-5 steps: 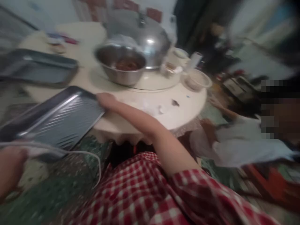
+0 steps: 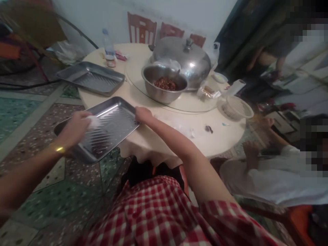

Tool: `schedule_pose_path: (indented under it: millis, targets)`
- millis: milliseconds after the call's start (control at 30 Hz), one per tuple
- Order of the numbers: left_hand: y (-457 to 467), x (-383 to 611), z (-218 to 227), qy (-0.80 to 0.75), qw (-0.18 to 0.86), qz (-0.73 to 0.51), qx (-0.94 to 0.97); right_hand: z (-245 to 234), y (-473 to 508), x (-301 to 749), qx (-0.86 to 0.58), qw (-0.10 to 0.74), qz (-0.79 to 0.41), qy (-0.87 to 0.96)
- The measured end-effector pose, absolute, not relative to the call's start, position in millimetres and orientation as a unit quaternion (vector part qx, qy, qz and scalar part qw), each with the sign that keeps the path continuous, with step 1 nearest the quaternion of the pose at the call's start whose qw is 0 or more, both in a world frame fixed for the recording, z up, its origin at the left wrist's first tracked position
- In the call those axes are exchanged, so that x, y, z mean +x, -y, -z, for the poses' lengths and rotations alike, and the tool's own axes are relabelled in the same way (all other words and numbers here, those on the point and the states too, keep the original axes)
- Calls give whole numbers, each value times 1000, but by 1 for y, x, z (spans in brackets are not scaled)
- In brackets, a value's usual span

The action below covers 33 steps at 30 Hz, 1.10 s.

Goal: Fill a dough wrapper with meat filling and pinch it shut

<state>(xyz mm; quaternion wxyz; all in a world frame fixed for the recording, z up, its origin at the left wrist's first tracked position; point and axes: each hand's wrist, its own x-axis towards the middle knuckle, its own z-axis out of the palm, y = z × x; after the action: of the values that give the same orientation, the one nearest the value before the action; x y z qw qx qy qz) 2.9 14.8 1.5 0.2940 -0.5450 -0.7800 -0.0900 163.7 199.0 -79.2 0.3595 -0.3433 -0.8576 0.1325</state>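
A grey metal baking tray (image 2: 118, 126) with a ribbed bottom is held tilted at the table's near left edge. My right hand (image 2: 143, 115) is closed on its right-hand rim. Over the tray's left part is my left hand (image 2: 75, 128), a yellow band at its wrist. Its fingers are closed on a crumpled white tissue (image 2: 94, 122), which lies against the inside of the tray. A second metal tray (image 2: 89, 80) rests on the table just behind. Farther right, a steel bowl (image 2: 164, 94) holds dark reddish-brown food pieces.
The round table (image 2: 143, 140) carries a glass turntable, a large domed lid (image 2: 176, 51), a plastic basket (image 2: 237, 108), a bottle (image 2: 109, 49) and a packet (image 2: 208, 91). A person in a white top (image 2: 258, 181) sits at the right. Chairs (image 2: 142, 29) stand behind.
The view has swung left, so things appear farther right. My left hand has come in from the left edge over the tray with the tissue. My right hand keeps its grip on the rim.
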Motion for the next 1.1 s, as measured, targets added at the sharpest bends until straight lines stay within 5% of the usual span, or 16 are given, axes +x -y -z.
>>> schedule_pose_path:
  millis: [200, 667, 900, 1100]
  targets:
    - [-122, 36, 0, 696, 274, 41, -663, 90, -205, 171, -380, 360, -115, 844]
    - [-135, -8, 5, 555, 297, -149, -763, 90, -205, 168, -381, 354, -125, 845]
    - [-142, -3, -15, 615, 337, -81, -709, 89, -205, 170, -389, 348, -144, 841]
    - [-117, -15, -26, 720, 249, 77, -643, 86, -212, 176, -362, 336, -163, 854]
